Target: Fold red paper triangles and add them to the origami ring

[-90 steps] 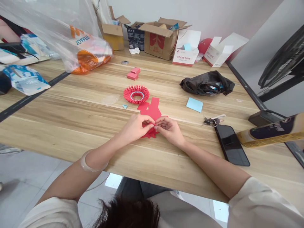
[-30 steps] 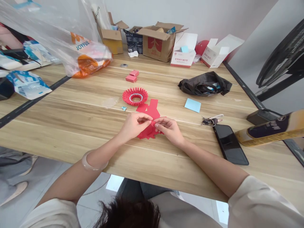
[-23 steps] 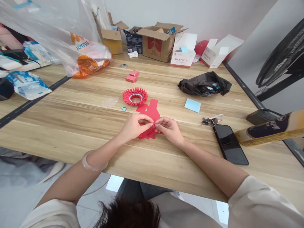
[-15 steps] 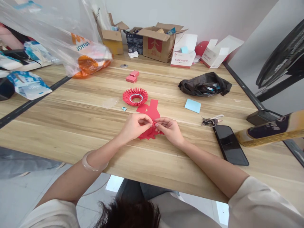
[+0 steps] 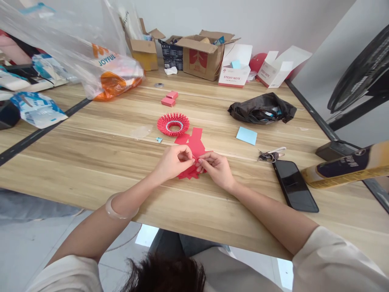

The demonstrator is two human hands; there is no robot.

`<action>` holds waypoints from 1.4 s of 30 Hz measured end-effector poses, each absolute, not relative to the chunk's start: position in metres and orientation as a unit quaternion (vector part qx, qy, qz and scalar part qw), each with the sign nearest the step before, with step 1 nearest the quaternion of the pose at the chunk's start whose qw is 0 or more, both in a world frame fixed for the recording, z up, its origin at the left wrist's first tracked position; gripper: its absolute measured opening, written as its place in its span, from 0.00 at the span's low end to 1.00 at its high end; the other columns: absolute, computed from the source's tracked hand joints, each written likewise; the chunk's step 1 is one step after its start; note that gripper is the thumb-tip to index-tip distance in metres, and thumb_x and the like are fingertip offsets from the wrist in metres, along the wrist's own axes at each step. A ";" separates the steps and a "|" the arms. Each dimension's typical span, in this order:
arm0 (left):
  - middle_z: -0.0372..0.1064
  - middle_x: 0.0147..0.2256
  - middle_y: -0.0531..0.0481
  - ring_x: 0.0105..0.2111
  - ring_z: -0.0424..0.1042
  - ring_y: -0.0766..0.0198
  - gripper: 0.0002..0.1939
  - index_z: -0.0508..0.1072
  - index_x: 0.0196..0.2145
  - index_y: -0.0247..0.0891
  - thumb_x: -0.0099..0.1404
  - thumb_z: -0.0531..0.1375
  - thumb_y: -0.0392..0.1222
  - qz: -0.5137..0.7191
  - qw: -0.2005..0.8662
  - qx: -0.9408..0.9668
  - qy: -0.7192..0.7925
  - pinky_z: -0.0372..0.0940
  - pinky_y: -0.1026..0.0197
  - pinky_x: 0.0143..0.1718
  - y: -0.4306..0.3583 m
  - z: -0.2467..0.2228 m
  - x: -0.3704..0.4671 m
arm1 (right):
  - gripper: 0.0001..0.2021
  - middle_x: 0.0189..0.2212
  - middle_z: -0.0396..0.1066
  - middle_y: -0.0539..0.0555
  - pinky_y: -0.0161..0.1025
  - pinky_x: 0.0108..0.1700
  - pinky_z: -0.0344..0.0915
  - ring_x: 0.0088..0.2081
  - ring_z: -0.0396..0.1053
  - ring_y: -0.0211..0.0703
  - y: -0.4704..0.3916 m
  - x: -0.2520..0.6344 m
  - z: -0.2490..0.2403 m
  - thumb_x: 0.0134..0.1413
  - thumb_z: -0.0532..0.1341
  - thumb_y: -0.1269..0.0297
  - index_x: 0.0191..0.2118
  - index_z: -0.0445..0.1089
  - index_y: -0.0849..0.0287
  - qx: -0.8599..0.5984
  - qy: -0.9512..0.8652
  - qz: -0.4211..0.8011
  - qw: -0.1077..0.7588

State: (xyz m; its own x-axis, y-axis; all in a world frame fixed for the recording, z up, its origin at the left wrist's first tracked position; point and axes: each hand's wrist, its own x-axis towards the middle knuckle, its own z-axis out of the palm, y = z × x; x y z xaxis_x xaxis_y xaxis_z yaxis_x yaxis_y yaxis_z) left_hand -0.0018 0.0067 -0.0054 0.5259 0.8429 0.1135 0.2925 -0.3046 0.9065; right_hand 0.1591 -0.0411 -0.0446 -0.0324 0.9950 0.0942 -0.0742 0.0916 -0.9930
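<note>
My left hand (image 5: 175, 162) and my right hand (image 5: 216, 167) meet fingertip to fingertip, each in a pinch. Between them is a small piece of red paper, mostly hidden by the fingers. Beneath lies a loose pile of red paper slips (image 5: 197, 141), spread flat on the wooden table. Just beyond the pile sits a ring of folded red paper pieces (image 5: 173, 124) with a pale blue inner edge. A tiny folded blue paper piece (image 5: 159, 140) rests to the left of the pile.
Two pink-red paper blocks (image 5: 169, 99) lie behind the ring. To the right are a blue sticky note pad (image 5: 246, 135), a black plastic bag (image 5: 261, 108), keys (image 5: 270, 155), a phone (image 5: 295, 185) and a yellow packet (image 5: 346, 165). Open cardboard boxes (image 5: 202, 61) line the wall.
My right fingertips have shifted slightly left, closer against the left ones, over the red paper. Everything else on the table stays in place.
</note>
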 end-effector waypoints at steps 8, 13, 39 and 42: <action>0.65 0.24 0.53 0.24 0.68 0.68 0.08 0.63 0.22 0.35 0.52 0.61 0.37 0.301 0.466 0.740 0.380 0.63 0.66 0.26 0.006 -0.005 -0.001 | 0.10 0.18 0.71 0.50 0.33 0.25 0.67 0.21 0.71 0.36 -0.041 0.159 -0.046 0.46 0.64 0.59 0.28 0.67 0.62 -0.460 -0.515 0.490 0.533; 0.61 0.21 0.57 0.20 0.63 0.72 0.10 0.62 0.21 0.35 0.50 0.62 0.37 0.299 0.496 0.715 0.391 0.57 0.69 0.22 0.006 -0.007 0.001 | 0.08 0.20 0.73 0.52 0.35 0.27 0.69 0.23 0.72 0.38 -0.044 0.162 -0.050 0.49 0.62 0.63 0.26 0.70 0.61 -0.483 -0.587 0.374 0.531; 0.71 0.23 0.53 0.25 0.70 0.69 0.08 0.73 0.24 0.33 0.44 0.67 0.35 0.321 0.644 0.565 0.403 0.63 0.65 0.31 0.013 -0.009 0.002 | 0.11 0.37 0.75 0.56 0.43 0.45 0.70 0.42 0.72 0.44 -0.043 0.172 -0.052 0.57 0.54 0.71 0.38 0.74 0.56 -0.388 -0.767 0.187 0.476; 0.72 0.24 0.52 0.26 0.70 0.67 0.08 0.72 0.24 0.33 0.44 0.67 0.36 0.334 0.624 0.578 0.406 0.64 0.64 0.32 0.014 -0.009 0.001 | 0.09 0.35 0.76 0.56 0.43 0.41 0.71 0.37 0.74 0.43 -0.042 0.168 -0.048 0.56 0.57 0.65 0.39 0.73 0.57 -0.411 -0.688 0.309 0.512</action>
State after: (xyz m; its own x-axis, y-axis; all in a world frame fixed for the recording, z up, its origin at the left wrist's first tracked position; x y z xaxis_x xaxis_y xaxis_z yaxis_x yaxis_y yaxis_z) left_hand 0.0011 0.0135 -0.0093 0.4469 0.8865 -0.1201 0.0522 0.1082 0.9928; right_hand 0.1682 -0.0425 -0.0484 -0.1389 0.8818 0.4506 0.2494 0.4715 -0.8459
